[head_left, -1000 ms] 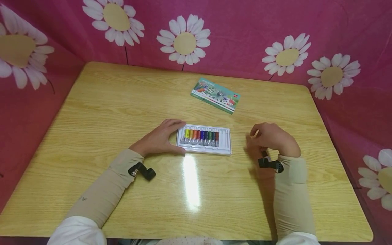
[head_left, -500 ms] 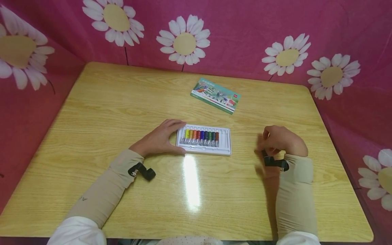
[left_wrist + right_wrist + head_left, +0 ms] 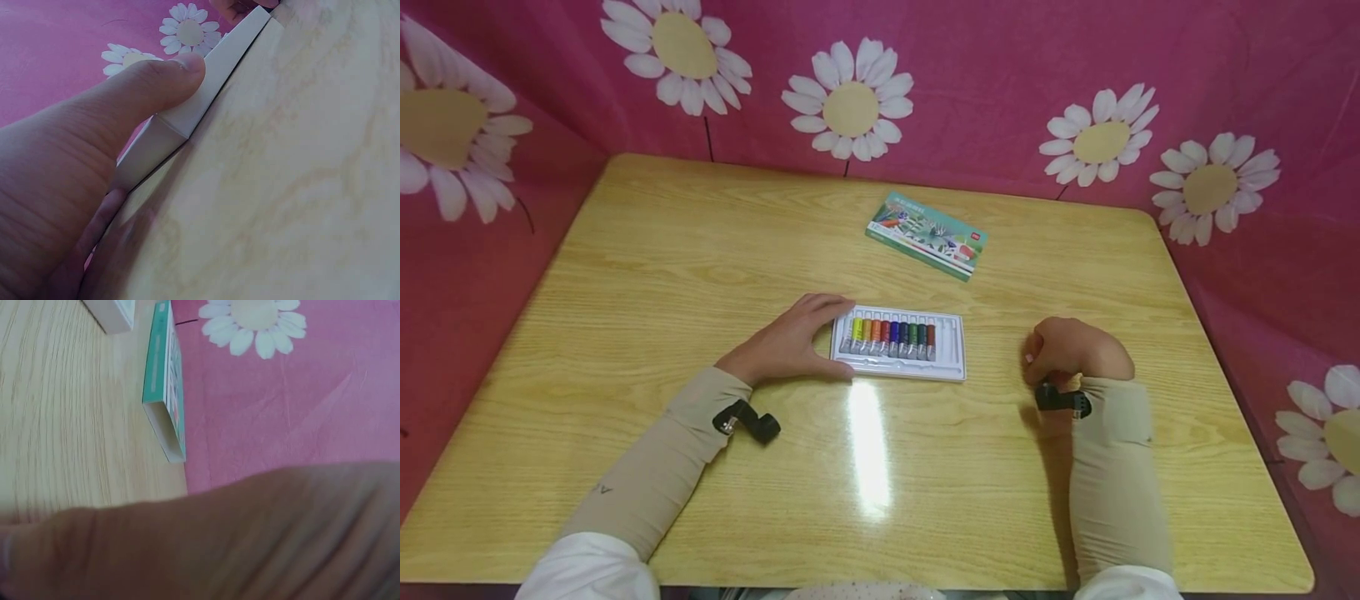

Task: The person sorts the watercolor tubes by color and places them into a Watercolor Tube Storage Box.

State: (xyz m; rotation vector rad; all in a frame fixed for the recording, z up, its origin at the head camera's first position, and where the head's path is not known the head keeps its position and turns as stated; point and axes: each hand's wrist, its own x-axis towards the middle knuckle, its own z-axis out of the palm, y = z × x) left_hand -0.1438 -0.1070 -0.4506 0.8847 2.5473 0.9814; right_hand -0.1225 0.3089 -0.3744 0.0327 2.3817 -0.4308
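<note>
My left hand [image 3: 786,340] grips the left end of a white tray [image 3: 951,343], thumb along its near edge and fingers at its far edge. In the left wrist view, the thumb [image 3: 169,81] presses the side wall of the tray [image 3: 215,72]. Several small paint tubes [image 3: 893,338] lie side by side in the tray, in many colours from yellow to brown. Bare slots show at its right end. My right hand [image 3: 1075,346] is apart from the tray, to its right, low over the table with fingers curled. Whether anything is between those fingers is hidden.
Behind the tray, a flat green printed box [image 3: 927,236] lies askew on the wooden table [image 3: 700,242]. Its near end looks open in the right wrist view, where the box [image 3: 159,369] stands near the pink flowered cloth [image 3: 294,412].
My right hand shifted to the right, then came slightly back left and nearer me, its fingers curling further under. The left hand, tray and green box have stayed in place.
</note>
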